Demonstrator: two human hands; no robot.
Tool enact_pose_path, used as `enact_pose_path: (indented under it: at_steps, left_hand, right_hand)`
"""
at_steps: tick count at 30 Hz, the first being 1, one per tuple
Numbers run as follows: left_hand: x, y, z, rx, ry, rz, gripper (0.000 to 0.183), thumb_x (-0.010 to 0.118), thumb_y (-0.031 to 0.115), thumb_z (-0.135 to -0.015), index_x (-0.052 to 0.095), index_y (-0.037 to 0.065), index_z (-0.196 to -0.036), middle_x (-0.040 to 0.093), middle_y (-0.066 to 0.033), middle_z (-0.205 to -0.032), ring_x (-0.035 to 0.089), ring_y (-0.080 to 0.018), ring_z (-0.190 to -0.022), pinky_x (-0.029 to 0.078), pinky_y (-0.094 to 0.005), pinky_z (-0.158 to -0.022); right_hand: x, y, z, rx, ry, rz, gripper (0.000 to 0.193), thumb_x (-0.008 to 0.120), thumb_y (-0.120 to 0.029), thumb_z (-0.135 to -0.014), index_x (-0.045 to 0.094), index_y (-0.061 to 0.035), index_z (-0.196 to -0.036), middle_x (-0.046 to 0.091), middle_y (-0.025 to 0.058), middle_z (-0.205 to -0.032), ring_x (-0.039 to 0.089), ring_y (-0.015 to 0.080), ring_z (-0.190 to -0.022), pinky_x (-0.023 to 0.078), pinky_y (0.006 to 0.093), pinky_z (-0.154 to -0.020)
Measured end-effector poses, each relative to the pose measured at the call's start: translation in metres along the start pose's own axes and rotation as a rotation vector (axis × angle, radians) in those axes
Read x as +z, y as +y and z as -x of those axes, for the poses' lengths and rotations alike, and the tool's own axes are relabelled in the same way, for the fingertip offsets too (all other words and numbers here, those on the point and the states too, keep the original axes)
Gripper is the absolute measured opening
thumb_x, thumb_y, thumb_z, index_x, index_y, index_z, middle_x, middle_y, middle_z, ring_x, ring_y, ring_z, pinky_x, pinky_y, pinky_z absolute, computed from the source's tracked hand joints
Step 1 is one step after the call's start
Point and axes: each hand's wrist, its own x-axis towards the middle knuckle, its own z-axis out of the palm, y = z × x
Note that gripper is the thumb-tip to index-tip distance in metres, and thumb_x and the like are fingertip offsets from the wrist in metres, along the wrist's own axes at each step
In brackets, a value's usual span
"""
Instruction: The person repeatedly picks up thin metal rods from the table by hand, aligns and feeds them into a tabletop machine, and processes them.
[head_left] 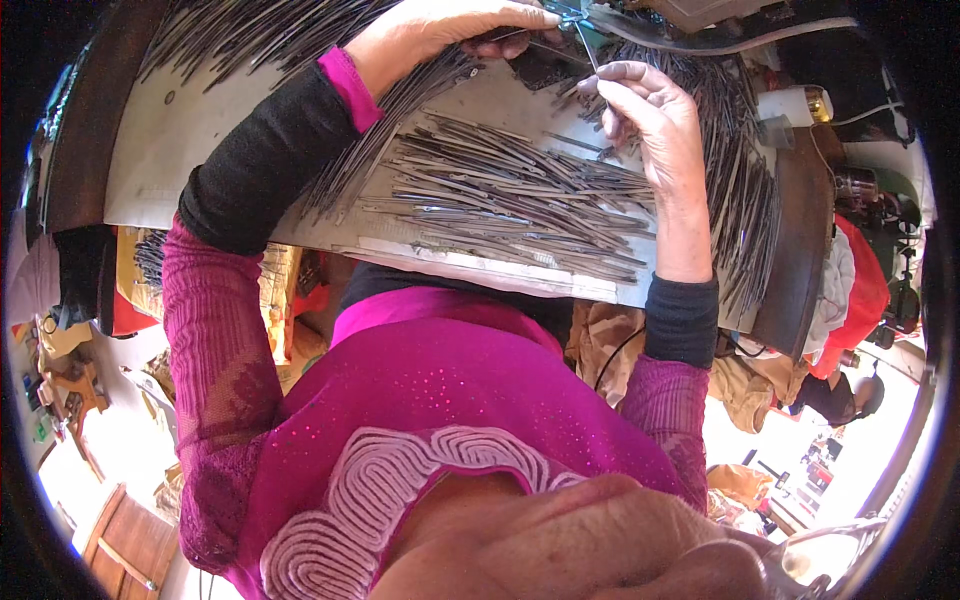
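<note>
1. The left hand (455,30) is closed over the upper edge of the pale work board (190,140), its fingers curled down onto thin grey metal strips near a small metal fixture (572,18).
2. The right hand (650,120) pinches 1 thin metal rod (586,45) between thumb and forefinger; the rod runs up toward the fixture, and the other fingers are loosely bent.
3. The central pile of strips (520,195) lies on the board between the 2 hands: long, narrow, flat, dull grey pieces, overlapping and mostly pointing left to right. They are too many and too tangled to count.
4. A second heap of strips (740,170) fans out to the right of the right hand, darker and more densely packed.
5. A third heap (240,35) spreads over the board's upper left, past the left forearm.
6. Both forearms wear 2 layers: a black knit cuff over a magenta lace sleeve (215,330).
7. A small white cylindrical container (790,105) with a gold-coloured end stands near the right heap.
</note>
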Motion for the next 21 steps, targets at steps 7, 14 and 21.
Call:
enact_pose_path:
  at_steps: [7,14,21]
  left_hand:
    - [0.0008,0.0014,-0.0055,-0.084,0.062,-0.163,0.031,0.055,0.027,-0.090,0.060,0.004,-0.070,0.050,0.0020,-0.056,0.040,-0.0049,-0.048,0.032,-0.0222,-0.046]
    - [0.0035,0.0035,-0.0012,-0.101,0.076,-0.107,0.031,0.055,0.028,-0.090,0.060,0.006,-0.069,0.047,0.0038,-0.054,0.038,-0.0042,-0.048,0.029,-0.0219,-0.045]
    - [0.0069,0.0085,-0.0027,-0.195,0.099,-0.092,0.032,0.055,0.028,-0.090,0.060,0.006,-0.068,0.048,0.0036,-0.054,0.039,-0.0043,-0.048,0.029,-0.0215,-0.044]
  right_hand:
    - [0.0003,0.0017,0.0005,0.001,0.001,0.010,0.015,0.061,-0.007,-0.084,0.062,-0.0006,-0.097,0.068,0.0136,-0.091,0.054,0.0056,-0.053,0.043,0.0186,-0.048]
    - [0.0008,0.0014,-0.0005,0.012,0.011,-0.042,0.013,0.062,-0.007,-0.083,0.063,-0.0019,-0.095,0.068,0.0136,-0.091,0.054,0.0049,-0.053,0.042,0.0181,-0.048]
    - [-0.0001,0.0004,0.0008,-0.011,0.032,-0.074,0.013,0.062,-0.007,-0.082,0.063,-0.0019,-0.095,0.068,0.0140,-0.091,0.052,0.0050,-0.051,0.042,0.0185,-0.047]
